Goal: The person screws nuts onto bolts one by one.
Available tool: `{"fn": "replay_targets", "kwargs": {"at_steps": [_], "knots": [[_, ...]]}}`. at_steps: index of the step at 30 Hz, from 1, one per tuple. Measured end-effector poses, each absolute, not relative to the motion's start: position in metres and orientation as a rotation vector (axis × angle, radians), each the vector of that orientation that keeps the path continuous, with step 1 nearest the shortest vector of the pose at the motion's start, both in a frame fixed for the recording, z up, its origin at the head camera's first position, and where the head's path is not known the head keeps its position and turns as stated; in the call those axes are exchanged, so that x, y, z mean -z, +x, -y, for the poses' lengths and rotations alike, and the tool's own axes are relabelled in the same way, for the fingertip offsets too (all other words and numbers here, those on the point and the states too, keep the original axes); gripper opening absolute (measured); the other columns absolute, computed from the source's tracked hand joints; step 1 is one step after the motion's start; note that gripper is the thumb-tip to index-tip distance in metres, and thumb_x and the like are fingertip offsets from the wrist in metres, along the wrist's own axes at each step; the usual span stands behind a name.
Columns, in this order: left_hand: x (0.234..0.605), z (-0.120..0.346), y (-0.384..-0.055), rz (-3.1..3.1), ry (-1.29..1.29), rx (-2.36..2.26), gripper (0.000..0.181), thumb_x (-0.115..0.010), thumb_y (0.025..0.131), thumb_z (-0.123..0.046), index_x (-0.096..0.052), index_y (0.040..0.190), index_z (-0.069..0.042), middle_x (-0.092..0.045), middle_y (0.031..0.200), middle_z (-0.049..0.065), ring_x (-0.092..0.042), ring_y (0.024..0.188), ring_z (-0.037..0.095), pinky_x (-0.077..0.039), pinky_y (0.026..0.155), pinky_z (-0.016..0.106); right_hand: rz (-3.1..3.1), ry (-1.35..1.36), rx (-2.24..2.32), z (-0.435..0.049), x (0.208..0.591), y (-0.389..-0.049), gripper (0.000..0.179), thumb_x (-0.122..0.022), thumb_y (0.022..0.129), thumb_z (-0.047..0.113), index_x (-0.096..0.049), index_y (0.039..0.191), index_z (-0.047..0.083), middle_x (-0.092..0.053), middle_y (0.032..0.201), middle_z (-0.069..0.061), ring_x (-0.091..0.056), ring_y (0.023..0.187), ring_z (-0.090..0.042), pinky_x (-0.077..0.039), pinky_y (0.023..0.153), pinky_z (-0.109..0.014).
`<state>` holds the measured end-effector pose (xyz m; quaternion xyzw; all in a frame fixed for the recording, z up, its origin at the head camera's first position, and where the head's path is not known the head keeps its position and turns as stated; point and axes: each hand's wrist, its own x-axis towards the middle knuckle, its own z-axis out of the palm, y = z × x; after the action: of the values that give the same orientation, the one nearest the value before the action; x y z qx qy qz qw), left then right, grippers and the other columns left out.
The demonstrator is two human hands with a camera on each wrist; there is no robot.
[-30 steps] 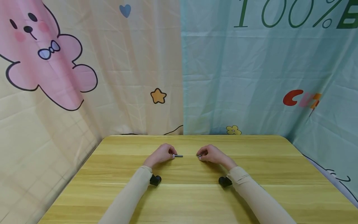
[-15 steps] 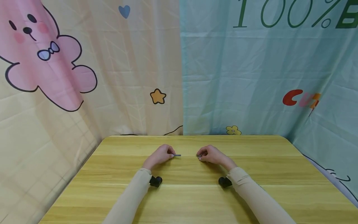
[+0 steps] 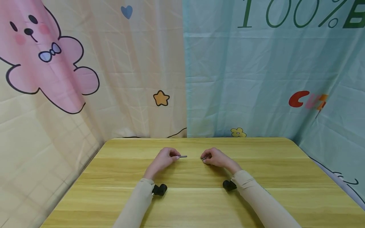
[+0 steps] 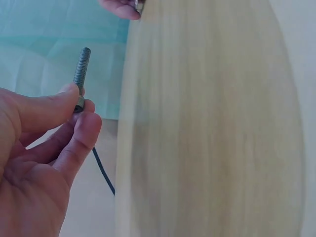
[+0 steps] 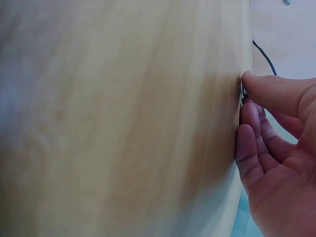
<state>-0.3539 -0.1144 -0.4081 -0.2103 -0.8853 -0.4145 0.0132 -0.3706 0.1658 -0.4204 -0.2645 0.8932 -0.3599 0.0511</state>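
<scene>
Between thumb and fingertips, my left hand (image 3: 164, 160) pinches a grey metal bolt (image 4: 82, 68) by its head end. The threaded shank sticks out past the fingers, pointing toward the right hand in the head view. My right hand (image 3: 217, 159) pinches a small silvery nut (image 4: 139, 6), mostly covered by the fingertips. In the right wrist view, the fingers (image 5: 248, 148) of that hand lie right at the wooden tabletop. A short gap separates the bolt's tip from the right hand.
Both hands are over the far half of a wooden table (image 3: 188, 202). Behind it hang a cream curtain (image 3: 137, 69) and a light blue curtain (image 3: 242, 72). A black wrist camera (image 3: 159, 190) sits under the left wrist, another black camera (image 3: 229, 185) under the right.
My left hand has shifted slightly with the bolt, first a little left, then right and slightly farther from me. The right hand has stayed in place with the nut.
</scene>
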Motion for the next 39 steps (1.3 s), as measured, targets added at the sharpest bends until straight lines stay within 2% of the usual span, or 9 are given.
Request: {"fn": "replay_targets", "kwargs": {"at_steps": [9, 13, 21, 30, 35, 39], "knots": [[0.393, 0.115, -0.342, 2.683, -0.594, 1.425, 0.007, -0.068, 0.093, -0.005, -0.074, 0.097, -0.006, -0.068, 0.085, 0.003, -0.059, 0.071, 0.018, -0.051, 0.064, 0.031, -2.728, -0.787, 1.07, -0.165, 0.42, -0.37, 0.01, -0.068, 0.092, 0.003, -0.071, 0.101, 0.002, -0.066, 0.088, -0.002, -0.054, 0.077, -0.014, -0.048, 0.073, -0.031], [0.389, 0.113, -0.339, 2.665, -0.584, 1.477, 0.008, -0.068, 0.093, -0.006, -0.073, 0.099, -0.006, -0.068, 0.087, 0.004, -0.06, 0.073, 0.017, -0.051, 0.065, 0.031, -2.744, -0.78, 1.062, -0.166, 0.42, -0.369, 0.01, -0.068, 0.091, 0.002, -0.071, 0.101, 0.002, -0.066, 0.087, 0.0, -0.054, 0.076, -0.014, -0.048, 0.072, -0.03], [0.381, 0.11, -0.337, 2.618, -0.553, 1.51, 0.007, -0.068, 0.093, -0.006, -0.073, 0.098, -0.006, -0.069, 0.091, 0.013, -0.061, 0.074, 0.017, -0.051, 0.068, 0.032, -2.734, -0.716, 1.158, -0.166, 0.415, -0.363, 0.013, -0.066, 0.094, 0.007, -0.068, 0.104, -0.001, -0.063, 0.088, -0.002, -0.054, 0.076, -0.015, -0.048, 0.067, -0.029], [0.376, 0.11, -0.338, 2.555, -0.565, 1.472, 0.007, -0.068, 0.093, -0.007, -0.073, 0.098, -0.007, -0.069, 0.088, 0.009, -0.063, 0.076, 0.022, -0.05, 0.065, 0.033, -2.763, -0.64, 1.356, -0.155, 0.402, -0.347, 0.017, -0.065, 0.094, 0.006, -0.067, 0.107, -0.005, -0.066, 0.092, -0.004, -0.059, 0.088, -0.019, -0.051, 0.078, -0.034], [0.377, 0.11, -0.338, 2.558, -0.556, 1.471, 0.007, -0.068, 0.094, -0.007, -0.073, 0.097, -0.008, -0.069, 0.091, 0.011, -0.063, 0.075, 0.021, -0.05, 0.065, 0.033, -2.798, -0.596, 1.446, -0.156, 0.4, -0.335, 0.018, -0.063, 0.095, 0.007, -0.066, 0.109, -0.006, -0.067, 0.094, -0.006, -0.061, 0.091, -0.022, -0.051, 0.076, -0.034], [0.375, 0.109, -0.338, 2.55, -0.542, 1.46, 0.007, -0.067, 0.094, -0.008, -0.073, 0.098, -0.008, -0.069, 0.089, 0.005, -0.063, 0.075, 0.019, -0.051, 0.066, 0.033, -2.816, -0.557, 1.563, -0.158, 0.397, -0.325, 0.017, -0.064, 0.095, 0.006, -0.067, 0.108, -0.004, -0.067, 0.095, -0.008, -0.062, 0.092, -0.025, -0.052, 0.073, -0.033]]}}
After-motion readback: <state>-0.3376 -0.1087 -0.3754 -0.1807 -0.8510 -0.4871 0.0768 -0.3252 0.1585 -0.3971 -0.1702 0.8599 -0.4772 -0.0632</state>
